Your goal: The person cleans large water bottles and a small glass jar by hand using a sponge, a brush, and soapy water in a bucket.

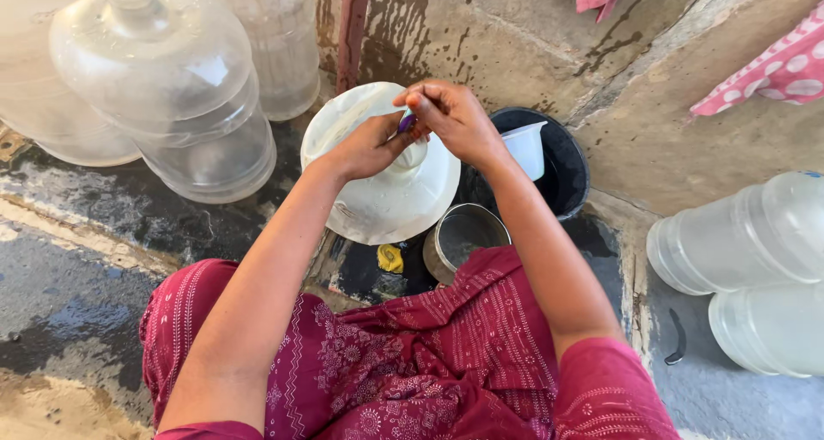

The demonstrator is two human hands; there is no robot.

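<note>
While over white jug (386, 191), 2 hands together: left (371, 146), right (455, 118) pinching purple cap (406, 123).

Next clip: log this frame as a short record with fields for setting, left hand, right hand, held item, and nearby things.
setting: wet concrete floor, person crouching in red patterned clothing
left hand: at the neck of a large clear water jug
right hand: pinching a small purple cap at the jug's mouth
nearby: steel pot, black tub with a white cup, yellow scrap
other jugs: empty ones upper left and lying at right
</note>
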